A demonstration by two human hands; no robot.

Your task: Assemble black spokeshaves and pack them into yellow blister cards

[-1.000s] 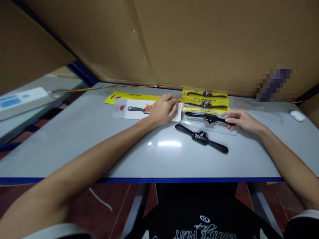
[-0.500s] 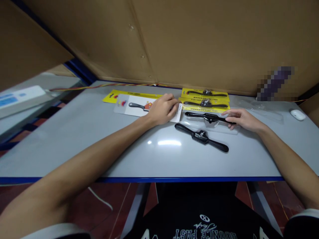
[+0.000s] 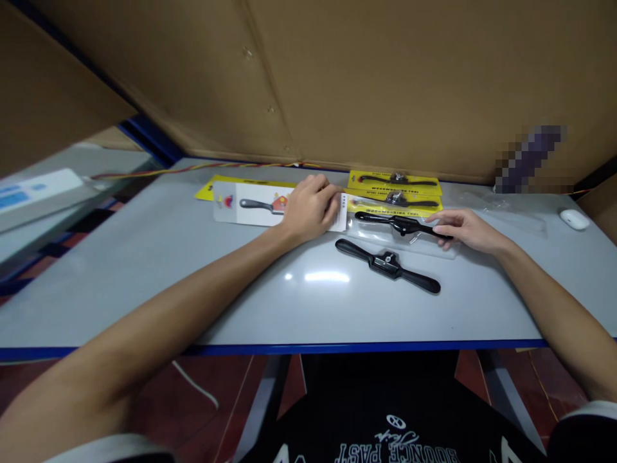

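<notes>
My left hand is closed, fingers curled, over the right part of a white backing card with a printed spokeshave and a clear plastic edge. Its fingertips are partly hidden. My right hand pinches the right handle end of a black spokeshave, which lies over a clear plastic shell. Nearer to me a second black spokeshave rests loose on the grey table, touched by neither hand.
Two spokeshaves on yellow cards lie behind, near the cardboard wall. Another yellow card sticks out behind the white one. More clear plastic and a white mouse-shaped case are at right. A power strip lies far left.
The white card's left end has shifted slightly to the left under my left hand. My right hand keeps its hold on the spokeshave, and the view has moved a little.
</notes>
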